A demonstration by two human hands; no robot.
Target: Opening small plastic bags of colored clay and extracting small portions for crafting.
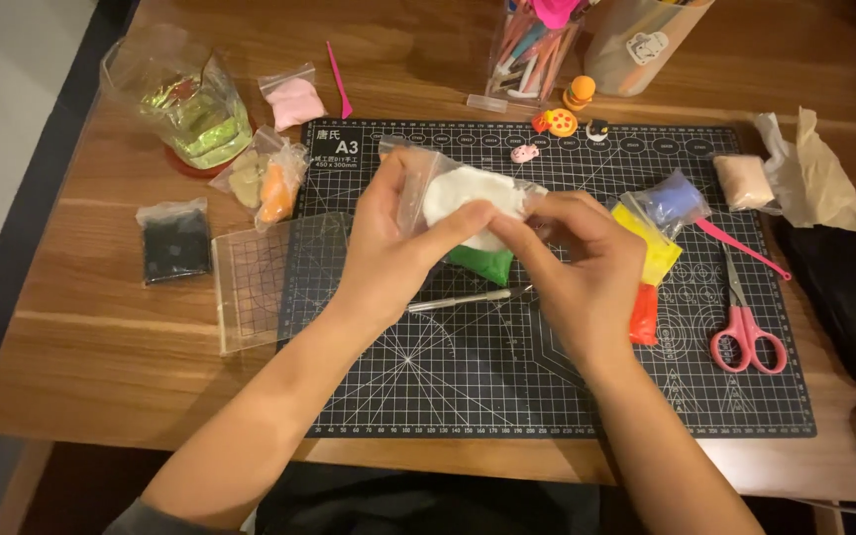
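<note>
Left hand: your left hand point(388, 243) grips the clear bag point(426, 183) from the left, thumb pressed over its front.
Right hand: your right hand point(577, 263) pinches the bag's right edge, fingers curled in, meeting the left thumb.
Bag: held between both hands above the cutting mat point(507, 386); white clay point(463, 193) inside.
Green clay: point(482, 263) just under the bag, partly hidden by your fingers.
Knife: craft knife point(463, 300) on the mat, just below your hands.
Right of right hand: yellow clay point(658, 253), red clay point(644, 315), blue clay point(674, 201); pink scissors point(745, 332) further right.
Left of left hand: clear square plate point(255, 282), then black clay bag point(175, 243).
Beyond hands: small clay figures point(559, 121), tool cup point(532, 45).
</note>
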